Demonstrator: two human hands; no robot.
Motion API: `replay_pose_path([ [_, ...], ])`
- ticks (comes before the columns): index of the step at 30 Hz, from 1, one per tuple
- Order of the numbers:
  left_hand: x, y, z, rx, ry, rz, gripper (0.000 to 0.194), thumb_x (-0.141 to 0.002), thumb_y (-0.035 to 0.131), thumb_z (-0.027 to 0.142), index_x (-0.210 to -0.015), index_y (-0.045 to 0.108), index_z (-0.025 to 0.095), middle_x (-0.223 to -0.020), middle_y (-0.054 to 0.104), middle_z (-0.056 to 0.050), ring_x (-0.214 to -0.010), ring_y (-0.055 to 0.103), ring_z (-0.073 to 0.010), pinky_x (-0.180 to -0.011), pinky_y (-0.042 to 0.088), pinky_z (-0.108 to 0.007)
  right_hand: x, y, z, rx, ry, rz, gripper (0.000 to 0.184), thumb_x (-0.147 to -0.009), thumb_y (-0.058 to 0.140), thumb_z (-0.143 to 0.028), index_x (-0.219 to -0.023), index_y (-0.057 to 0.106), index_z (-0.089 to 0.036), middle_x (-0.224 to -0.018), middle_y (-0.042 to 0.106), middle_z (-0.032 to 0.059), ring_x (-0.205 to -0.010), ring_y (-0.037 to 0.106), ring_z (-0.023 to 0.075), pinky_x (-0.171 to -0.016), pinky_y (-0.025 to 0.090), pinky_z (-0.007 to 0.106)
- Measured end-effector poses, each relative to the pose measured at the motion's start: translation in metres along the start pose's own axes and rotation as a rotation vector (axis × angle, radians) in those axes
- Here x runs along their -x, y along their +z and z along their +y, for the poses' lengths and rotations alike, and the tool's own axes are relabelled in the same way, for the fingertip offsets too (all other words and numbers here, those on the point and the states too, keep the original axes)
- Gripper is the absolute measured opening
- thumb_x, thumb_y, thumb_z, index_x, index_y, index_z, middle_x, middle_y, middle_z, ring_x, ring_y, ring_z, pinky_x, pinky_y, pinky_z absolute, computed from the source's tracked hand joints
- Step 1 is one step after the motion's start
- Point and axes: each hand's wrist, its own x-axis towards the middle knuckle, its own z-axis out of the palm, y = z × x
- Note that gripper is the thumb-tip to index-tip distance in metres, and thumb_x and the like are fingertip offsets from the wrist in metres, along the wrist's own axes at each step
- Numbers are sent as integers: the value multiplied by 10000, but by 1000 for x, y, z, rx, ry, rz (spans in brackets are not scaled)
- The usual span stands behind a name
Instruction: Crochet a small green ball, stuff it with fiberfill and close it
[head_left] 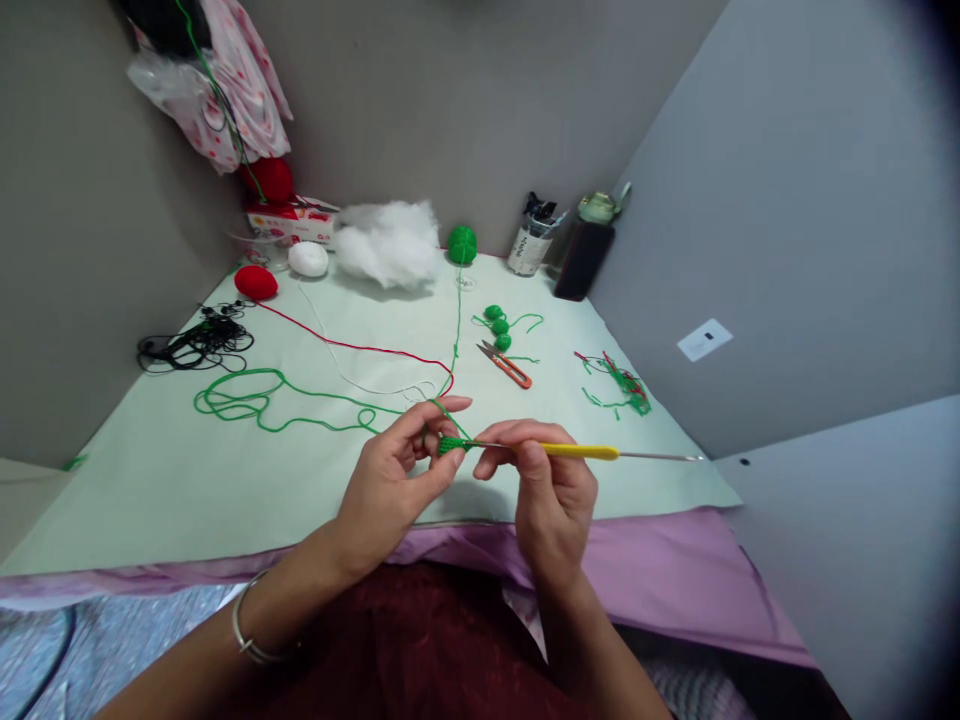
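Note:
My left hand [397,465] pinches a small green crocheted piece [452,444] between thumb and fingers. Green yarn [455,350] passes over its raised index finger and runs back to a green yarn ball [462,245]. A crochet hook [581,451] with a yellow handle lies in my right hand [551,490], gripped between thumb and fingers. The hook's left tip meets the green piece; whether it is inside a stitch is too small to tell. Its other metal end points right. Red and white strands reach the table just beyond my left hand.
Orange-handled thread snips [506,366] lie beyond my right hand, beside small green balls [500,327]. White stuffing [388,245], a red ball [256,282] and a white ball [308,260] sit farther back. Yarn scraps [619,385] are at right, tangled black cord [199,340] at left. Partition walls surround the table.

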Motion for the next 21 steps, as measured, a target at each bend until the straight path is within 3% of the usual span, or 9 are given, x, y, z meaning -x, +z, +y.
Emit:
replay_pose_path([
  [5,0,0,1,-65,63,49,340,-866,748,170,-1200,747,233,-865,638,6,-731,559,-128,-737,508,-269,1,-2,-2,127,-95,-57,244,-1063,516,-167,-1079,737,-267,-972,745,16,-713,701,127,-697,581,308],
  [11,4,3,0,-248,254,134,303,-853,751,127,-1132,780,241,-831,654,18,-670,542,-112,-766,497,-283,3,0,3,396,-377,-128,228,-1013,564,-107,-1092,720,-254,-955,758,50,-937,729,188,-785,599,329],
  [17,4,3,5,38,-57,54,526,-850,821,246,-1353,671,231,-857,634,34,-637,510,-81,-660,472,-227,7,3,12,397,-412,-36,227,-1031,565,-170,-1122,736,-288,-966,769,58,-921,747,199,-750,624,345],
  [21,4,1,1,181,-117,31,524,-842,855,245,-1341,698,277,-834,604,51,-658,529,-68,-652,456,-192,11,1,17,369,-424,-8,297,-1030,572,-184,-1237,720,-337,-1033,780,60,-936,758,214,-719,638,360],
])
